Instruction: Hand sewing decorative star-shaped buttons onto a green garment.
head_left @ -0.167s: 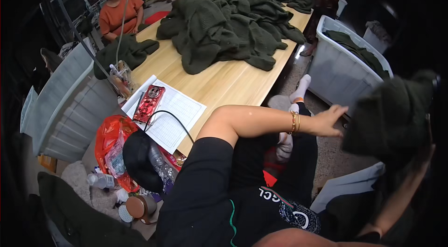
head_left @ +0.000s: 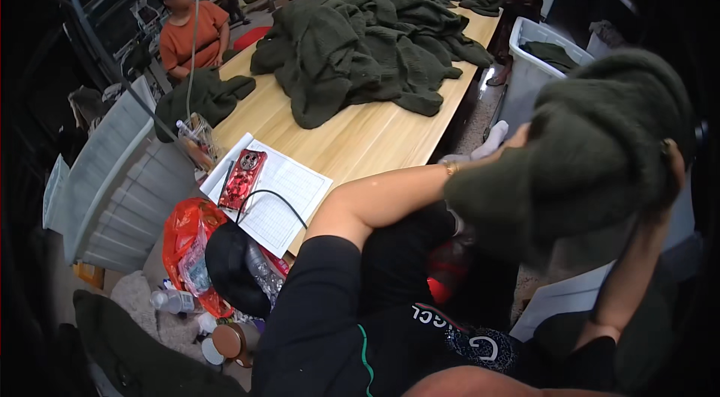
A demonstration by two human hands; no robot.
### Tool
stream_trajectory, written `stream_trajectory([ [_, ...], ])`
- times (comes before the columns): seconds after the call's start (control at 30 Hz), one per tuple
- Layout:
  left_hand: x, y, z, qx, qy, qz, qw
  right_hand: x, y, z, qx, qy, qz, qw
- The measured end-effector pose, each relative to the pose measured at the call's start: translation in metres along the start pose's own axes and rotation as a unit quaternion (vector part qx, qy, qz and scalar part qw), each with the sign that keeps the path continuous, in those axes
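Both hands grip a soft, floppy dark-green knitted garment, right hand at its edge, left hand seemingly buried in folds.

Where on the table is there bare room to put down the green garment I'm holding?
Bare wood shows on the table between the garment pile and the paper form, reaching its right edge. A smaller strip lies between the small green heap and the pile. The far half is buried; the near left corner holds the form and red phone.
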State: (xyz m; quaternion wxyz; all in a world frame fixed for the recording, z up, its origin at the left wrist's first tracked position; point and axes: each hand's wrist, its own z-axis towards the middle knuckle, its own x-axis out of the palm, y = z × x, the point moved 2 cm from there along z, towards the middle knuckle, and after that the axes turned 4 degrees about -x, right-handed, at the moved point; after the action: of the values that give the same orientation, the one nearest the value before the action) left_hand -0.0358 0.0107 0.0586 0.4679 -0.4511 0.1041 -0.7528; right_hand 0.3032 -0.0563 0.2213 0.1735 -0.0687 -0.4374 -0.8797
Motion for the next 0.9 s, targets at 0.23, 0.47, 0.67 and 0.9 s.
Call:
stream_trajectory([
  [0.23, 0.015, -0.067, -0.036, -0.034, -0.278, 0.518, 0.808, 0.072, -0.109, 0.005, 0.022, 0.033, 0.250, 0.967],
  [0.47, -0.054, -0.081, -0.069, -0.174, -0.319, 0.644, 0.673, -0.079, -0.197, -0.074, 0.084, -0.147, 0.201, 0.965],
  [0.67, -0.046, -0.057, -0.059, -0.267, -0.374, 0.501, 0.734, -0.136, -0.215, -0.171, 0.165, -0.330, -0.004, 0.930],
  [0.9, 0.031, 0.011, -0.045, -0.558, 0.065, 0.374, 0.738, -0.101, -0.201, -0.173, 0.128, -0.357, 0.072, 0.923],
])
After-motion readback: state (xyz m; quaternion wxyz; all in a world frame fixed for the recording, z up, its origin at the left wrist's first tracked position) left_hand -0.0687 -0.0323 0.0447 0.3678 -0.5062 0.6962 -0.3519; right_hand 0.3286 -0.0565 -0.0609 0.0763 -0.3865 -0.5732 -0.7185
